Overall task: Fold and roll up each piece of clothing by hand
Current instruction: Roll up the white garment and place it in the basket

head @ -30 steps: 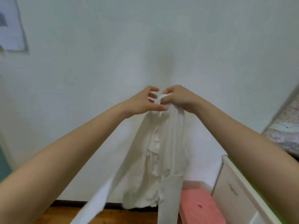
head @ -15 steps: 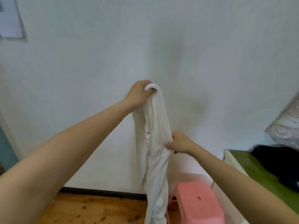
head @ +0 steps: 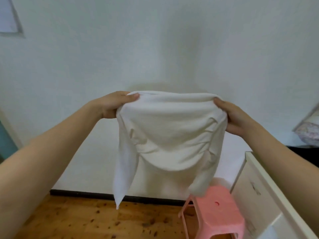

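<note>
A white garment (head: pixel 170 133) hangs in the air in front of the wall, stretched sideways between both hands. My left hand (head: pixel 114 105) grips its upper left corner with the thumb on top. My right hand (head: pixel 232 118) grips the upper right corner. The cloth sags in a curved fold in the middle, and two long strips, likely sleeves, dangle at the left and right sides down toward the floor.
A pink plastic stool (head: pixel 215 211) stands on the wooden floor (head: pixel 77 219) below the garment. A cream cabinet (head: pixel 259 187) is at the lower right, with dark clothing (head: pixel 303 152) behind my right arm. A white wall fills the background.
The garment hung bunched from my raised left hand with my right hand lower on it; now both hands hold its top edge apart at the same height, spreading it wide.
</note>
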{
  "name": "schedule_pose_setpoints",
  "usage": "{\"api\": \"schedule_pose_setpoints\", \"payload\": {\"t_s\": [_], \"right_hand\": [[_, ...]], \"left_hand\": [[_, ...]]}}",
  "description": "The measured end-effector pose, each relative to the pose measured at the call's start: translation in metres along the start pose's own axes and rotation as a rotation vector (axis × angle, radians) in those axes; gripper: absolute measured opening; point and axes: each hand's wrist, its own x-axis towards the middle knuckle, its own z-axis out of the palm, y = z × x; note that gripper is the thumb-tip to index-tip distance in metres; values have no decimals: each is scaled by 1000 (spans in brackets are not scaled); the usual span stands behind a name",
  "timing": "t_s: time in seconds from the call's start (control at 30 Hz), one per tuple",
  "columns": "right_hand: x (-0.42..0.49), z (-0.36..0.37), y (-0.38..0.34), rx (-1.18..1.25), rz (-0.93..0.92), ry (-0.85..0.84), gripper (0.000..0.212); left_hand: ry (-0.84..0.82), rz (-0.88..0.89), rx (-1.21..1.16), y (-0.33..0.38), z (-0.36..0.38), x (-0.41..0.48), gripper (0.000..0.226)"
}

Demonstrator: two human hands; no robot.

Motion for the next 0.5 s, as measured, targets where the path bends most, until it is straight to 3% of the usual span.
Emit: {"api": "schedule_pose_setpoints", "payload": {"t_s": [0.1, 0.17, 0.27, 0.37, 0.43, 0.5], "right_hand": [[9, 3, 4, 94, 41, -19, 32], [17, 9, 9, 77, 86, 21, 29], [29, 20, 20, -91, 150, 166, 24], [41, 25, 36, -241, 172, 284, 26], [48, 34, 51, -275, 187, 388, 30], [52, 49, 67, -286, 162, 450, 31]], "left_hand": [[-53, -31, -179, -6, -2, 4, 88], [-25, -93, -235, -9, 1, 9, 76], [162, -219, 8, -15, 13, 19, 48], [274, -304, 197, -25, 31, 27, 35], [364, -344, 98, -33, 53, 32, 24], [441, -382, -152, -41, 78, 39, 20]]}}
